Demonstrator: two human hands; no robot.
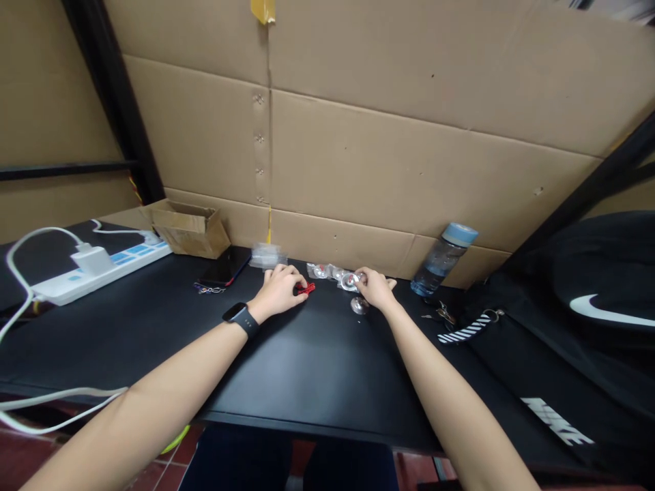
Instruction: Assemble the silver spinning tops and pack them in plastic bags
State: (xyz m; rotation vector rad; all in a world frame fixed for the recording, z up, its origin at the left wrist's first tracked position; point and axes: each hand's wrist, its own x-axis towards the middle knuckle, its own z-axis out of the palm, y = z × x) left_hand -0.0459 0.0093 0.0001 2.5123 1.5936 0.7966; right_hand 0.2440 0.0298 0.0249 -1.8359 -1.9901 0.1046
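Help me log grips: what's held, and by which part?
Right hand: clear plastic packet, apparently by its right edge. Left hand: small red object, hold unclear.

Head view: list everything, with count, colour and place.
Table: one, black, centre
Cardboard wall: one, brown, back
Frame posts: two, black, sides
Power strip: one, white, left
Charger: one, white, on strip
Cables: several, white, left
Box: one, brown, back left
Phone: one, black, beside box
Packaging: count unclear, clear, back centre
Small object: one, red, centre
Small packets: several, clear, back centre
Round object: one, silvery, before packets
Bottle: one, bluish, back right
Keys: several, metallic, before bottle
Bag: one, black, right
Watch: one, black, left wrist
Trousers: one, dark, bottom
Left hand: one, at small object
Right hand: one, at packets
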